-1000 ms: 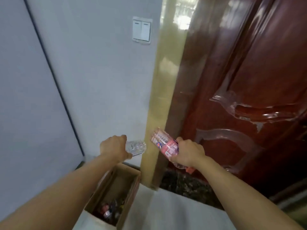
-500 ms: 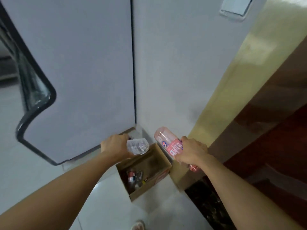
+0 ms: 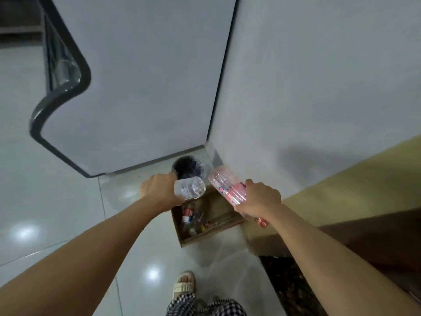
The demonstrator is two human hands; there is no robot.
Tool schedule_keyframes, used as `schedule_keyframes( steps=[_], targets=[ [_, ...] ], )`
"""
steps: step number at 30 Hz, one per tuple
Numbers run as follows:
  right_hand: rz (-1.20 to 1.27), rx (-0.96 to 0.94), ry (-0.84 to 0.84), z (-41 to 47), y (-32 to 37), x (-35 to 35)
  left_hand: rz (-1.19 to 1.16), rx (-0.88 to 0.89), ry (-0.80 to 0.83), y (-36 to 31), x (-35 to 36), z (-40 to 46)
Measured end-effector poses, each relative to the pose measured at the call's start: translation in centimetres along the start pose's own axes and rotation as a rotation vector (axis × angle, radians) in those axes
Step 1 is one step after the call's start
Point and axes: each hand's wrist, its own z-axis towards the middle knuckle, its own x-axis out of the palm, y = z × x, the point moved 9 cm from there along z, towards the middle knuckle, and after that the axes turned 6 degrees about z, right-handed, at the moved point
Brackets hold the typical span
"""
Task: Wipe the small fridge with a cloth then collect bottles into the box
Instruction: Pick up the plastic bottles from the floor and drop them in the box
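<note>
Box [image 3: 210, 236] contents blurred — labels unreadable, fridge [image 3: 136, 76] top cut off

You've got a clear, label-less bottle [image 3: 190, 187] lying sideways above the open cardboard box [image 3: 224, 226], base pointing to 3 o'clock. At its 3 o'clock is a pink-labelled clear bottle [image 3: 229, 187], tilted with its base toward 11 o'clock. The box sits on the floor, several bottles [image 3: 192, 218] heaped inside toward 9 o'clock.
</note>
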Motion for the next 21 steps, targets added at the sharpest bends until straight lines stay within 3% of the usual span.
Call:
schedule_keyframes(
  steps=[10, 21],
  targets=[
    [-0.050, -0.020, 0.088, 10.4, -1.3, 6.2, -0.050, -0.210, 0.130, 2.7, 9.9, 4.9],
    [-0.039, -0.044, 0.313, 23.9, -6.3, 23.0, -0.147, -0.373, 0.193, -0.8, 28.3, 12.5]
  ],
)
